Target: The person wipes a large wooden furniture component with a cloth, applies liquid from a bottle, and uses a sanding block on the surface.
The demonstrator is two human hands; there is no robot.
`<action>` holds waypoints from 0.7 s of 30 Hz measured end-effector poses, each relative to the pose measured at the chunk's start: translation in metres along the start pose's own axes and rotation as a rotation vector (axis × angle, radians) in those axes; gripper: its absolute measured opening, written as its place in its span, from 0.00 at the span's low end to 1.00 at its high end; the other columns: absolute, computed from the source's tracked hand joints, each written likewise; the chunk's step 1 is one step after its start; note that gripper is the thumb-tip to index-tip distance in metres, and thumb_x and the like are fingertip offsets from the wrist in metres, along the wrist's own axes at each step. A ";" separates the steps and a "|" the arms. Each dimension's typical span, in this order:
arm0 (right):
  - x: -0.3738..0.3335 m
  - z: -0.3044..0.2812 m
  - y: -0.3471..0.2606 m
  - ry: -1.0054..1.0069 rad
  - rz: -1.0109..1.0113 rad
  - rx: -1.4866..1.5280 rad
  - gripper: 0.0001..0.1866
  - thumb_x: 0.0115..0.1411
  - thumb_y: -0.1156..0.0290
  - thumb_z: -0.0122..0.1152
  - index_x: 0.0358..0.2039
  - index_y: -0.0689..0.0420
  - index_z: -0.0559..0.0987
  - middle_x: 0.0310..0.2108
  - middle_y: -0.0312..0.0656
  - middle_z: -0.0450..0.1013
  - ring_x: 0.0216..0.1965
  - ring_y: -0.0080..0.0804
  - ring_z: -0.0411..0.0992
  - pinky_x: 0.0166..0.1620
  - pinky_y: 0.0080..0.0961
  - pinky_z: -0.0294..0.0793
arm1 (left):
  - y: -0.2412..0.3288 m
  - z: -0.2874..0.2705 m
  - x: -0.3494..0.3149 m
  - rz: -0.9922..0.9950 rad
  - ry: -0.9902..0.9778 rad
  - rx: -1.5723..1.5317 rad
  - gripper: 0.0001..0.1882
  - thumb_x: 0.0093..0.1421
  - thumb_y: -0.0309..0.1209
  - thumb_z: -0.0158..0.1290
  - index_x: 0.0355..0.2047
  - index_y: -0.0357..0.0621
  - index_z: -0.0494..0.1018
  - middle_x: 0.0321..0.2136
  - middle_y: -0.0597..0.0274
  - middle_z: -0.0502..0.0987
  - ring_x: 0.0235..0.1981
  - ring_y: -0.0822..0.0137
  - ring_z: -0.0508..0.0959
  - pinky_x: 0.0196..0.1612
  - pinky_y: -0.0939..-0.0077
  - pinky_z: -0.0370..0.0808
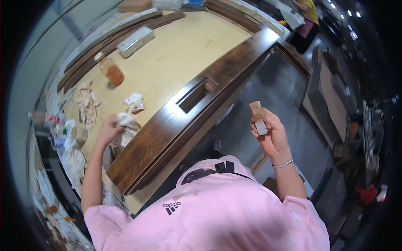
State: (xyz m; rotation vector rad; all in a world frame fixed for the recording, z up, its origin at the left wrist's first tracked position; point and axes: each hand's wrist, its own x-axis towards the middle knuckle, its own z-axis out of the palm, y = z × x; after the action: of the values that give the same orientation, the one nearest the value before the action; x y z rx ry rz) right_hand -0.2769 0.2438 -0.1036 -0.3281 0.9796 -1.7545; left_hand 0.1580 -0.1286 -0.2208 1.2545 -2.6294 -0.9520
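Note:
My right hand (271, 129) is raised over the floor at the right, its fingers closed round a small tan and pale grey block (258, 119). At the left, slightly blurred, my left hand (110, 129) is closed on a crumpled white rag (127, 122) above the table. Between my hands a long dark brown wooden board (163, 125) lies slantwise along the table's edge. A rectangular cut-out (193, 100) opens in its glossy top face. Another white crumpled cloth (135, 102) lies just beyond the left hand.
On the pale yellow table (180, 54) stand a bottle of orange liquid (112, 73) and a wrapped block (136, 42). Brown wood strips (113, 46) line its far side. Plastic bottles (75, 133) crowd the left edge. A person in yellow (307, 12) stands at the far right, beyond leaning panels (326, 100).

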 end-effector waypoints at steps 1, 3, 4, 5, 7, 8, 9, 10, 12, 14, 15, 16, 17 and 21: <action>0.002 -0.012 -0.004 0.031 -0.019 0.015 0.14 0.64 0.68 0.59 0.45 0.64 0.76 0.32 0.40 0.75 0.28 0.25 0.72 0.30 0.23 0.73 | 0.033 -0.013 0.005 -0.065 0.131 -0.297 0.23 0.51 0.26 0.58 0.50 0.44 0.76 0.36 0.61 0.78 0.39 0.64 0.79 0.44 0.72 0.75; 0.003 -0.028 -0.011 0.118 -0.087 -0.028 0.12 0.64 0.70 0.58 0.45 0.64 0.76 0.31 0.39 0.74 0.28 0.24 0.72 0.30 0.22 0.73 | 0.089 -0.046 0.002 0.062 0.287 -0.838 0.24 0.54 0.25 0.54 0.54 0.37 0.73 0.47 0.60 0.78 0.44 0.70 0.78 0.48 0.74 0.74; 0.007 -0.031 -0.011 0.126 -0.090 -0.014 0.12 0.64 0.70 0.58 0.45 0.64 0.76 0.31 0.39 0.74 0.28 0.24 0.72 0.30 0.22 0.73 | 0.105 -0.055 -0.004 0.016 0.398 -0.951 0.26 0.54 0.23 0.51 0.56 0.35 0.70 0.46 0.58 0.78 0.43 0.69 0.79 0.48 0.74 0.75; 0.014 -0.033 -0.011 0.201 -0.103 -0.072 0.12 0.63 0.71 0.58 0.44 0.63 0.76 0.31 0.37 0.74 0.28 0.23 0.71 0.30 0.21 0.73 | 0.117 -0.060 -0.010 0.022 0.389 -0.943 0.26 0.54 0.23 0.51 0.56 0.35 0.70 0.46 0.58 0.78 0.43 0.69 0.79 0.48 0.74 0.75; 0.037 -0.040 -0.011 0.229 -0.131 -0.176 0.10 0.61 0.72 0.61 0.41 0.62 0.78 0.31 0.34 0.73 0.29 0.19 0.70 0.30 0.20 0.71 | 0.138 -0.059 -0.015 0.203 0.375 -0.889 0.26 0.56 0.23 0.50 0.57 0.35 0.68 0.48 0.56 0.76 0.45 0.66 0.79 0.49 0.74 0.75; 0.051 -0.040 -0.013 0.252 -0.186 -0.231 0.09 0.60 0.73 0.62 0.40 0.62 0.78 0.31 0.33 0.73 0.29 0.18 0.70 0.30 0.19 0.70 | 0.150 -0.050 -0.014 0.140 0.387 -0.808 0.27 0.56 0.22 0.49 0.58 0.36 0.68 0.48 0.56 0.76 0.46 0.66 0.78 0.49 0.74 0.76; 0.062 -0.040 -0.017 0.281 -0.237 -0.289 0.08 0.59 0.75 0.63 0.39 0.61 0.78 0.30 0.33 0.73 0.29 0.17 0.69 0.30 0.19 0.70 | 0.165 -0.036 -0.016 0.074 0.393 -0.730 0.27 0.55 0.20 0.48 0.59 0.36 0.67 0.49 0.57 0.76 0.47 0.66 0.78 0.49 0.73 0.76; 0.074 -0.044 -0.020 0.282 -0.244 -0.289 0.08 0.59 0.75 0.63 0.39 0.61 0.78 0.30 0.33 0.73 0.29 0.17 0.69 0.30 0.19 0.70 | 0.187 -0.021 -0.017 -0.043 0.379 -0.561 0.28 0.56 0.19 0.50 0.60 0.38 0.67 0.49 0.58 0.76 0.46 0.66 0.78 0.49 0.73 0.76; 0.096 -0.053 -0.026 0.330 -0.366 -0.523 0.10 0.55 0.77 0.65 0.37 0.62 0.78 0.31 0.33 0.73 0.28 0.16 0.68 0.31 0.18 0.69 | 0.200 0.007 -0.026 -0.010 0.270 -0.043 0.26 0.56 0.31 0.59 0.55 0.38 0.71 0.41 0.51 0.80 0.42 0.57 0.81 0.47 0.64 0.76; 0.120 -0.067 -0.034 0.400 -0.500 -0.723 0.11 0.53 0.76 0.66 0.37 0.62 0.78 0.31 0.34 0.73 0.27 0.17 0.67 0.32 0.18 0.69 | 0.226 0.026 -0.035 0.035 0.270 0.140 0.22 0.57 0.32 0.58 0.52 0.40 0.72 0.39 0.45 0.79 0.39 0.47 0.80 0.45 0.60 0.75; 0.133 -0.075 -0.038 0.468 -0.634 -0.924 0.12 0.50 0.76 0.67 0.36 0.63 0.78 0.32 0.34 0.73 0.27 0.17 0.66 0.32 0.19 0.69 | 0.225 0.032 -0.035 0.075 0.300 0.135 0.20 0.58 0.32 0.57 0.50 0.41 0.73 0.38 0.44 0.79 0.38 0.45 0.79 0.44 0.60 0.75; 0.147 -0.083 -0.040 0.525 -0.679 -1.007 0.14 0.47 0.76 0.68 0.36 0.63 0.79 0.32 0.35 0.72 0.26 0.20 0.65 0.33 0.21 0.70 | 0.225 0.033 -0.036 0.074 0.299 0.135 0.20 0.58 0.32 0.57 0.50 0.41 0.73 0.38 0.44 0.79 0.38 0.45 0.79 0.44 0.60 0.75; 0.158 -0.090 -0.044 0.525 -0.677 -1.008 0.14 0.47 0.76 0.68 0.36 0.63 0.79 0.32 0.35 0.72 0.26 0.20 0.65 0.33 0.21 0.70 | 0.224 0.033 -0.035 0.059 0.312 0.164 0.18 0.58 0.32 0.56 0.49 0.40 0.74 0.37 0.45 0.79 0.37 0.45 0.79 0.42 0.59 0.75; 0.198 -0.108 -0.071 0.596 -0.791 -1.081 0.11 0.48 0.75 0.68 0.34 0.61 0.81 0.31 0.36 0.72 0.27 0.26 0.68 0.34 0.24 0.71 | 0.227 0.033 -0.035 0.001 0.306 0.199 0.16 0.59 0.32 0.54 0.45 0.39 0.75 0.35 0.46 0.78 0.35 0.44 0.78 0.40 0.59 0.74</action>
State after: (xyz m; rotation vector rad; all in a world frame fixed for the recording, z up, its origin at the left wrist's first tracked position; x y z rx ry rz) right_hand -0.4733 0.1271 -0.1639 -1.0062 2.4711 -1.8540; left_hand 0.0163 0.0205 -0.1131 1.3174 -2.5259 -0.4601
